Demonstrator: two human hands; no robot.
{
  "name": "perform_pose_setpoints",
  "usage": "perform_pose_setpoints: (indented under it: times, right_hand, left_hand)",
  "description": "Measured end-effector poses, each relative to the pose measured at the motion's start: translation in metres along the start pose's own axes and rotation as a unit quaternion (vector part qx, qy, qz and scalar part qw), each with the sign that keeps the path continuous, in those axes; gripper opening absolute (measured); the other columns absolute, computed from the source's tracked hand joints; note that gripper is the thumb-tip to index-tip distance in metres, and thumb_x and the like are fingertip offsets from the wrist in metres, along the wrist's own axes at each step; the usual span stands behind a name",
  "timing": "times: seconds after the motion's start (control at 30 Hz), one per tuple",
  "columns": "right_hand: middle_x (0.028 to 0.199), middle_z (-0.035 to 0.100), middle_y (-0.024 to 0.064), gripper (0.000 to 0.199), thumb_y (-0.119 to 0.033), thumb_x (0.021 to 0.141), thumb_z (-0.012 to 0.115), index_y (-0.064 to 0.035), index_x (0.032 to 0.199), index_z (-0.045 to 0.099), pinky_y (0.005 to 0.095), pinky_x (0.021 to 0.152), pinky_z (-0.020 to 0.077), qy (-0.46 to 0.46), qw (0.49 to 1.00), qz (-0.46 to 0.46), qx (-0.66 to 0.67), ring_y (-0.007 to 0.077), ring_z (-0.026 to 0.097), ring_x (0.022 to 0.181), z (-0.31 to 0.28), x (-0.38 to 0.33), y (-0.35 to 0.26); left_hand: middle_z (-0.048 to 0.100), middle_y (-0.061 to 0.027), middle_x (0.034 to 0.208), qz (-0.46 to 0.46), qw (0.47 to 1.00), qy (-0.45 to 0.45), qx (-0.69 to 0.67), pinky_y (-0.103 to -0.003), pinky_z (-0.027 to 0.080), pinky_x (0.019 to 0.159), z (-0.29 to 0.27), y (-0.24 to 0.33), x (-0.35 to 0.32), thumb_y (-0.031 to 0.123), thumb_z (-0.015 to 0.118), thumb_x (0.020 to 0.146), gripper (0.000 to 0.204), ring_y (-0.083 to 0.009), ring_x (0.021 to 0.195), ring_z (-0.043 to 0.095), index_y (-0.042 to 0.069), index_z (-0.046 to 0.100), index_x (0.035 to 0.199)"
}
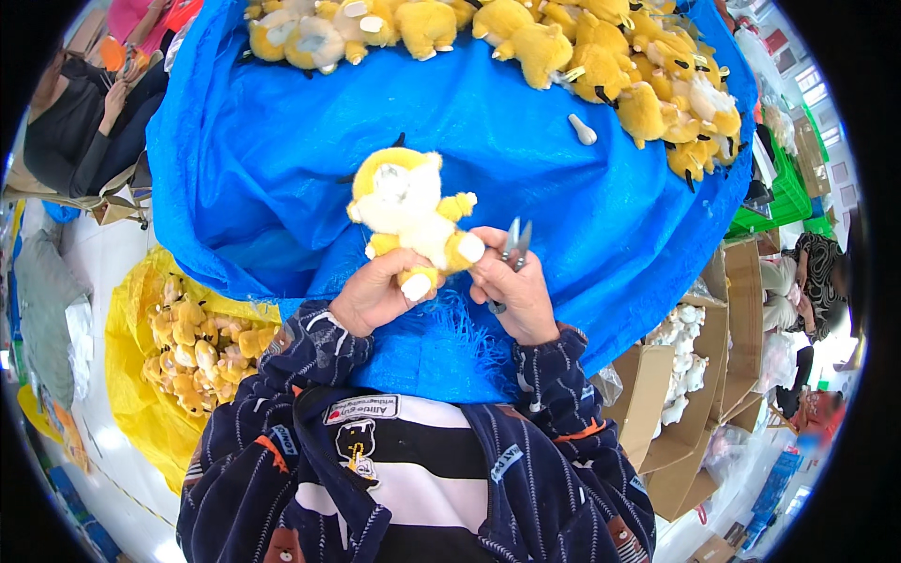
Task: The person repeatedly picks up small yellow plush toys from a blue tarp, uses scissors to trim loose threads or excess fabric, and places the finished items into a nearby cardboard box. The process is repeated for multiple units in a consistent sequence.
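Note:
A yellow-and-white plush toy (427,230) hangs over the blue tarp (310,159), its white belly facing up and its head pointing away from me. A shiny pale patch covers its face area. My left hand (368,296) is closed around its lower body and one leg. With my right hand (523,302) I grip a pair of small scissors (515,244), their blades pointing up and slightly apart. The fingertips of that same hand touch the toy's other foot.
Many similar plush toys (591,47) are heaped along the tarp's far edge. A small white piece (583,129) lies on the tarp. Toys fill a yellow bag (141,338) at left; cardboard boxes (633,399) with white pieces stand at right. Another person (80,131) sits at far left.

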State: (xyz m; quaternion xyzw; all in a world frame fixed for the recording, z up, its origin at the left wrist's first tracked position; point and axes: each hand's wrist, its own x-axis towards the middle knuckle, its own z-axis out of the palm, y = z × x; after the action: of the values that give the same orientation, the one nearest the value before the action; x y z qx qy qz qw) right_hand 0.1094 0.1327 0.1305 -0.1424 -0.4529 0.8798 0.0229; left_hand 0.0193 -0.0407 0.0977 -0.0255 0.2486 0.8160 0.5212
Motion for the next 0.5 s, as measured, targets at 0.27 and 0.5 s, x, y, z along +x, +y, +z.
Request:
perform_pose_setpoints:
  times: [0.27, 0.5]
  right_hand:
    - [0.078, 0.056, 0.0066, 0.043, -0.014, 0.076, 0.071, -0.002, 0.114, 0.055, 0.0239, 0.05, 0.0429, 0.075, 0.822, -0.293, -0.483, 0.0129, 0.054, 0.062, -0.013, -0.019, 0.007]
    - [0.09, 0.061, 0.0101, 0.052, -0.013, 0.068, 0.075, -0.0035, 0.115, 0.057, 0.0349, 0.063, 0.0463, 0.047, 0.652, -0.455, -0.605, 0.0255, 0.058, 0.073, -0.018, -0.003, 0.015]
  left_hand:
    - [0.059, -0.0165, 0.104, 0.009, 0.999, 0.004, -0.051, -0.03, 0.052, 0.063, 0.008, 0.007, -0.004, 0.011, 0.054, 0.086, 0.038, -0.0262, 0.082, 0.062, -0.004, 0.045, 0.12]
    - [0.059, -0.0207, 0.106, -0.021, 0.985, -0.049, -0.162, -0.036, 0.056, 0.072, 0.008, 0.009, -0.007, 0.014, 0.051, 0.091, 0.034, -0.0336, 0.088, 0.064, -0.005, 0.044, 0.119]
